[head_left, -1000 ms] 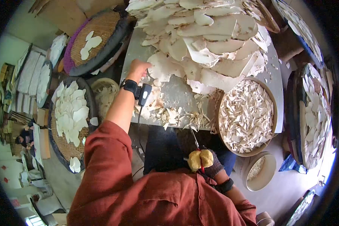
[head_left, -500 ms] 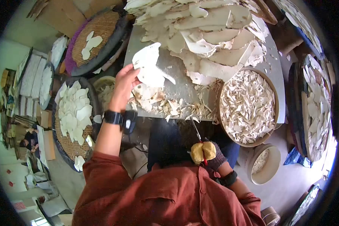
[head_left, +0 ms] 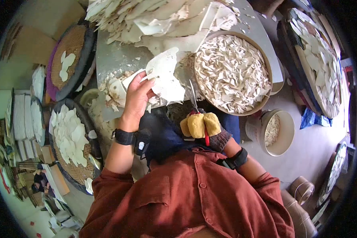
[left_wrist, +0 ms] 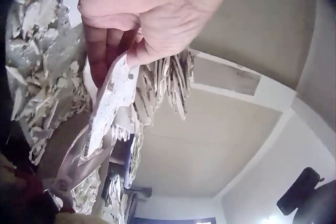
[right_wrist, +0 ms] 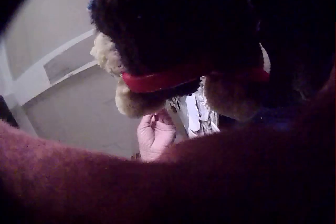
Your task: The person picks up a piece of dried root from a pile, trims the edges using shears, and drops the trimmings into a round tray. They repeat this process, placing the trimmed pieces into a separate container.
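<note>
My left hand (head_left: 137,97) pinches a thin, pale, irregular slice (head_left: 166,75) at its left edge, thumb on top, above the table's front edge. My right hand (head_left: 221,139), in a dark knitted glove, grips scissors (head_left: 197,126) whose red handles are wrapped in yellow padding. They point up toward the table, just below the slice. In the left wrist view, the scissor blades (left_wrist: 71,174) stand apart, and the lower end of the slice (left_wrist: 107,103) overlaps them. The right wrist view is mostly dark, with the glove hiding the fingers on the handles.
A heap of large pale slices (head_left: 158,20) covers the back of the grey table (head_left: 111,49). A round basket of small cut pieces (head_left: 234,71) stands at its right, and a white bucket (head_left: 285,133) below. Trays of slices (head_left: 69,135) flank both sides. Scraps (head_left: 117,89) lie near the front edge.
My left hand has drawn a slice from the heap's left side, lifted it, and carried it toward me and right, near the scissors. The scissors have risen slightly, and the head view has shifted.
</note>
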### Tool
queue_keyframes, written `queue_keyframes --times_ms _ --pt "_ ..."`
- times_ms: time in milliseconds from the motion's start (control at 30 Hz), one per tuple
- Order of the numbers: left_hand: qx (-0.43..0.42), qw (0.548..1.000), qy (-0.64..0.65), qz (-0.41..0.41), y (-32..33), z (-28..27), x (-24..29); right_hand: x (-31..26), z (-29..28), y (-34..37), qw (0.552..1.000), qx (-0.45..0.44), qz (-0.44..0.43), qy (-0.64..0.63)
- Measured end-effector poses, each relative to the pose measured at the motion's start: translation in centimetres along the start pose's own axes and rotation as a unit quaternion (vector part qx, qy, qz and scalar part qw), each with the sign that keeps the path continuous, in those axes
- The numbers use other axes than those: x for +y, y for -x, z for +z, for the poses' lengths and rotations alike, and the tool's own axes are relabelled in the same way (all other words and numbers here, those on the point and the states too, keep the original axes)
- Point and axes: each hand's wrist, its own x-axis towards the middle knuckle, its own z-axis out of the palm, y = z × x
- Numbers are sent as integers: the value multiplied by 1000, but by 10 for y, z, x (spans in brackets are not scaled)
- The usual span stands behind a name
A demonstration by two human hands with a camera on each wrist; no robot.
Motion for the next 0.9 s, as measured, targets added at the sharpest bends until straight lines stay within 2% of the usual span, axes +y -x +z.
queue_keyframes --times_ms 33,100,167,267,400,500,633,700,733,767,800,833,867,900 --pt "-6 1000 8 6 -2 5 -4 -3 -2 1 995 1 -26 97" --pt "-21 1000 -9 -6 -5 14 -12 -6 -8 5 990 -6 41 -134" --pt "-30 999 -19 -16 -8 25 -15 -5 -13 12 962 1 82 -261" --pt "-66 996 -59 -25 -12 43 -18 -3 -20 19 950 18 74 -302" --pt "-82 994 -70 -30 -17 68 -16 -1 -28 31 942 88 83 -313" --pt "-114 989 -85 -46 -24 82 -15 -5 -41 41 971 22 9 -237" --pt "-148 979 -130 -46 -32 95 -12 -9 -47 54 975 74 45 -203" --pt "-141 984 -95 -59 -33 103 -11 -5 -49 57 983 88 46 -156" --pt "-136 985 -79 -65 -32 106 -9 -4 -51 60 995 101 -6 0" --pt "-161 985 -51 -43 -32 108 -7 -2 -53 64 980 112 -57 156" --pt "-187 982 -23 -21 -31 109 -5 1 -55 67 938 121 -105 309" --pt "-212 977 6 1 -31 110 -4 10 -58 72 982 132 -49 129" --pt "-208 977 -21 38 -31 110 -5 18 -61 78 985 164 -3 -60" --pt "-203 975 -47 75 -31 108 -8 6 -53 70 956 110 -65 -265"
